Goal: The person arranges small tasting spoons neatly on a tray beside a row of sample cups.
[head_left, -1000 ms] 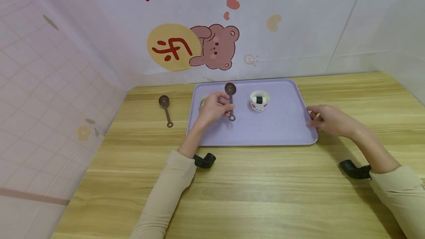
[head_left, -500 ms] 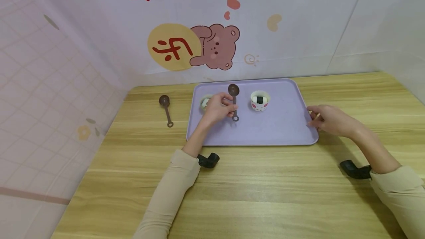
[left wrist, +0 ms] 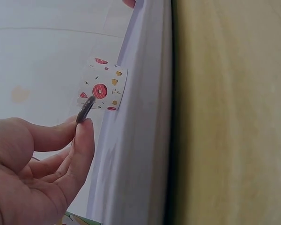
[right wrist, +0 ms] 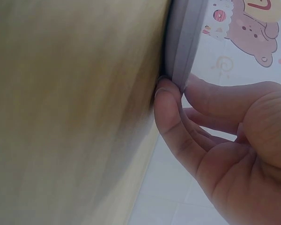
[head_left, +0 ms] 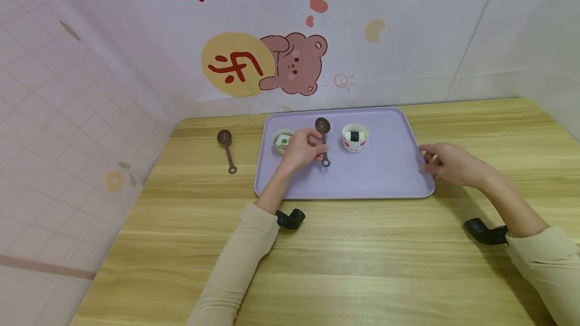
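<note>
My left hand (head_left: 302, 151) pinches the handle of a brown measuring spoon (head_left: 322, 126) between thumb and fingers, over the lilac tray (head_left: 362, 177). The spoon's round bowl points toward the wall and its ring end toward me. Just right of it stands a white patterned paper cup (head_left: 353, 144) holding a white piece with a black band, like an onigiri (head_left: 354, 136). A second, greenish cup (head_left: 280, 149) sits behind the left hand, partly hidden, with a white and green piece inside. My right hand (head_left: 446, 163) grips the tray's right edge, thumb above and fingers beneath, as the right wrist view shows.
Another brown measuring spoon (head_left: 226, 151) lies on the wooden table (head_left: 344, 260), left of the tray. Behind the table rises a white wall covering (head_left: 408, 54) with a printed bear. A tiled-pattern covering (head_left: 59, 130) borders the left side.
My left hand has moved slightly right with the measuring spoon, toward the white patterned cup, uncovering more of the greenish cup. The right hand stays at the tray's edge.
</note>
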### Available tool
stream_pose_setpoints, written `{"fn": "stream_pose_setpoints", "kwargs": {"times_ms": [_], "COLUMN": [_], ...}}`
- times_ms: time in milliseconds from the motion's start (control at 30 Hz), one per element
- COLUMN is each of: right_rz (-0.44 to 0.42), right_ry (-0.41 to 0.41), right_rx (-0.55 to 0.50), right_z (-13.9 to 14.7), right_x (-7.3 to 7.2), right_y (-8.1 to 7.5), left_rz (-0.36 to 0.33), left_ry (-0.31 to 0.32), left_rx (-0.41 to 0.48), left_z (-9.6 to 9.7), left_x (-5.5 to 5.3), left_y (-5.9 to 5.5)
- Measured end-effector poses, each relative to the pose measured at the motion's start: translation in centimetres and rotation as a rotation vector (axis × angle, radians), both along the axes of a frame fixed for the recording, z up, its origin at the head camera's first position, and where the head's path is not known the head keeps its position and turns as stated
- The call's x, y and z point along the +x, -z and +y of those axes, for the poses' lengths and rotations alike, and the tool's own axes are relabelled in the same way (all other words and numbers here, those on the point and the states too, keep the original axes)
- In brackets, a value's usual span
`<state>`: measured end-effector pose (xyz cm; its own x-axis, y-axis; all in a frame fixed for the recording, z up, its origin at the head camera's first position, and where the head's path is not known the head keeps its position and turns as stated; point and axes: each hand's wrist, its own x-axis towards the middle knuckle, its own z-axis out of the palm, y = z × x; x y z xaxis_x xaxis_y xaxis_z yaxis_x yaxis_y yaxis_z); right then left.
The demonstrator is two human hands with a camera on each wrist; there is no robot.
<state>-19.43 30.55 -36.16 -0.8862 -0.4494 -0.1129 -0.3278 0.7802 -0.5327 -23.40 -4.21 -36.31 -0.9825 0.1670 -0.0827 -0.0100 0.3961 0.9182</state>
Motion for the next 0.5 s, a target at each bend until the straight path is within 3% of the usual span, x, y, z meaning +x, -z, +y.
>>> {"fn": "stream_pose_setpoints", "kwargs": {"times_ms": [500], "right_rz": [-0.003], "right_ry": [0.0], "right_rx": [0.001], "right_z": [0.0], "right_x": [0.01], "right_y": [0.08], "left_rz": [-0.014], "left_ry": [-0.036], "left_rx": [-0.024], "left_z": [0.25], "left_x": [-0.28], "left_y": [0.92]}}
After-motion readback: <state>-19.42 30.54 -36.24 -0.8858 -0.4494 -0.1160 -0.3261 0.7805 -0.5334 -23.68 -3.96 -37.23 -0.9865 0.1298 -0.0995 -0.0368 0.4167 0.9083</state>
